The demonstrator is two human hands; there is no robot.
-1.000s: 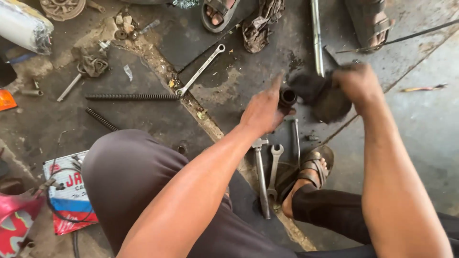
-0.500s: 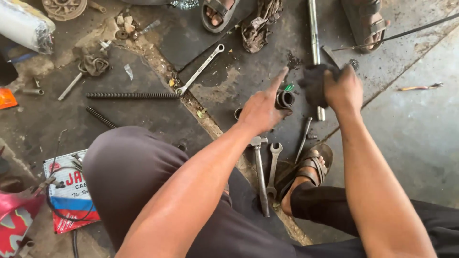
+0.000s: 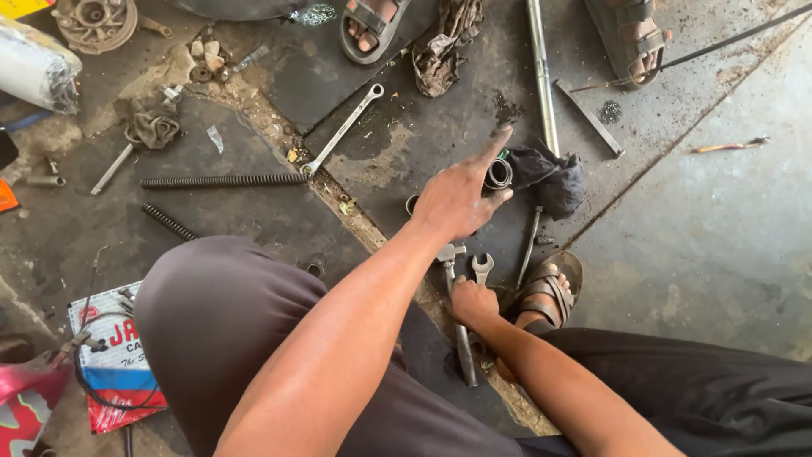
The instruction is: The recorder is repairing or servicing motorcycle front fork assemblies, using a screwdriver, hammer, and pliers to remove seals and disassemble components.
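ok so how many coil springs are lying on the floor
2. A long spring lies level on the dark mat at upper left, its right end near a combination wrench. A shorter spring lies slanted just below it, beside the person's knee. Others may be hidden.

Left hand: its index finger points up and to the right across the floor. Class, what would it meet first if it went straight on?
Probably the long metal rod, just beyond the left hand; depth is unclear.
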